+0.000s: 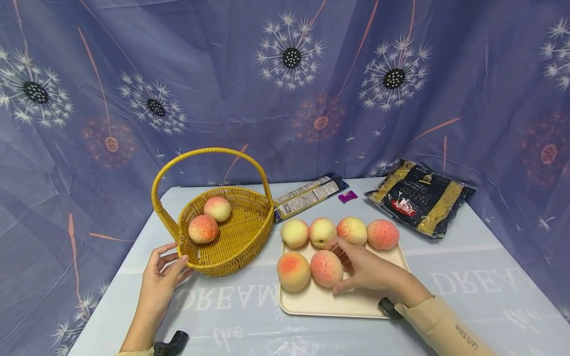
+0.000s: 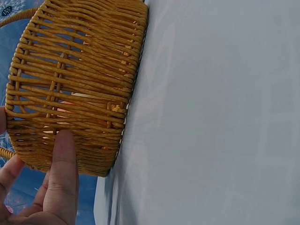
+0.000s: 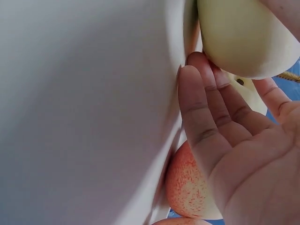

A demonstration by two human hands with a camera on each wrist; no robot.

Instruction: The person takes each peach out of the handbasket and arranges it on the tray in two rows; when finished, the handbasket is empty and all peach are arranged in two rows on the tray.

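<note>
On the left stands a woven yellow basket with a tall arched handle, holding two peaches, one yellowish and one redder. My left hand holds the basket's near left rim, thumb at the rim; in the left wrist view a finger lies along its woven outer wall. Over a cream tray on the right, my right hand reaches beside a pink-speckled peach. Its fingers are spread and nearly straight, fingertips right at the fruit. An orange-yellow peach sits left of that peach.
Several peaches line the tray's back edge, including a red one at the right end. Behind lie a long flat packet, a small purple packet and a dark pasta bag. A patterned curtain hangs behind the table.
</note>
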